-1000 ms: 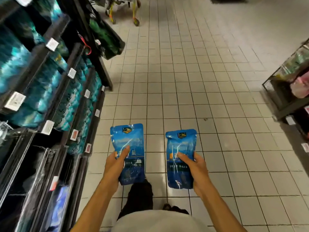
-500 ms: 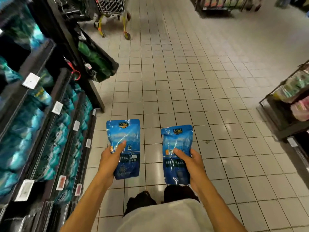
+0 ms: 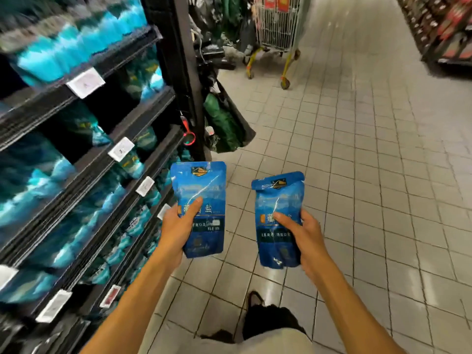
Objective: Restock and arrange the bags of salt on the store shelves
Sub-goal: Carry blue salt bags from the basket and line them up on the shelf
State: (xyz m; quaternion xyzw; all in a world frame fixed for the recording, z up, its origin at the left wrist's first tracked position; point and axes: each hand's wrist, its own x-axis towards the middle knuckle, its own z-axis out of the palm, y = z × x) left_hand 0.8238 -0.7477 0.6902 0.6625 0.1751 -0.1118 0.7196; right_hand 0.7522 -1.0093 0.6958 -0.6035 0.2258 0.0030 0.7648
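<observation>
The left hand (image 3: 176,226) grips one blue salt bag (image 3: 199,208) upright, thumb across its front, just beside the dark shelves (image 3: 107,154) stocked with blurred teal bags (labels unreadable). The right hand (image 3: 304,233) clasps a second salt bag (image 3: 279,218), its top tilted slightly, held over the tiled floor (image 3: 357,175). A shopping cart (image 3: 278,29) stands farther down the aisle.

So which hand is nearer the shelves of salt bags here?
Left. The left hand holds its blue bag right beside the shelves; the right hand holds its bag farther out over the aisle floor.
</observation>
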